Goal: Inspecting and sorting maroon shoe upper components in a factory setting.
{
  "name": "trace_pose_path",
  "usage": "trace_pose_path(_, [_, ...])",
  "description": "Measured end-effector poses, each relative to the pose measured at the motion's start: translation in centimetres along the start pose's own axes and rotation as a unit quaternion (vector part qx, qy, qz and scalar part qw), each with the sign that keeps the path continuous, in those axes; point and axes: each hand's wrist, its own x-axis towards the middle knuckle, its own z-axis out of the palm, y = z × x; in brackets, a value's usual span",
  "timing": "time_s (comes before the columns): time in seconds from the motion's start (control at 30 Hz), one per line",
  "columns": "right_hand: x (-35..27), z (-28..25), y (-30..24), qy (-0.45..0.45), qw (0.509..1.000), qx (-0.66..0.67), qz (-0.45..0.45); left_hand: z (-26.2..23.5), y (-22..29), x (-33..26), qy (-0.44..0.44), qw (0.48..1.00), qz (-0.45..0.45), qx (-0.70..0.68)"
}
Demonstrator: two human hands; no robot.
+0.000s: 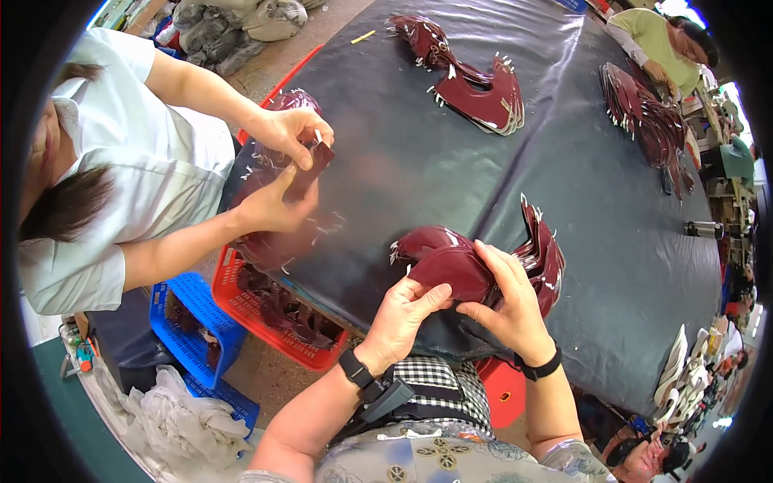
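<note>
At lower centre, the left hand (400, 315) and right hand (506, 302) both pinch a curved maroon leather piece (448, 268) at the edge of the black table (612, 241), where a loose grip could probably topple the adjacent stack (541, 251).

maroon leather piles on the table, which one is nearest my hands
The fanned maroon pile right behind your right hand, touching its fingers. The other piles lie across the black table, out of reach.

Left hand (400, 315), right hand (509, 302) pinch maroon leather piece (449, 270) over black table (451, 153); red crate (278, 318) beside.
</note>
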Motion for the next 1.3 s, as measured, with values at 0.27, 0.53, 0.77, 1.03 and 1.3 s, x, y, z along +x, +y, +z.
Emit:
trace_pose_path(0.27, [-2.7,-0.7,-2.2,0.043,0.999,-0.017,-0.007,0.0,0.6,-2.3,-0.087,0.989,-0.052,-0.104])
trace_pose_path(0.53, [-2.6,0.9,-4.7,0.091,0.996,0.001,-0.013,-1.5,3.0,-3.5,-0.13,0.99,0.008,-0.054])
trace_pose_path(0.77, [-0.3,4.1,-7.6,0.043,0.996,0.073,0.005,-3.8,5.8,-3.7,-0.137,0.986,0.088,-0.016])
trace_pose_path(1.03, [2.8,7.5,-9.4,0.023,0.998,0.043,-0.03,-8.4,7.2,-3.1,-0.124,0.979,0.158,0.035])
trace_pose_path(1.3, [4.7,9.9,-10.4,0.018,0.998,0.047,-0.039,-10.9,7.3,-3.3,-0.096,0.982,0.161,-0.035])
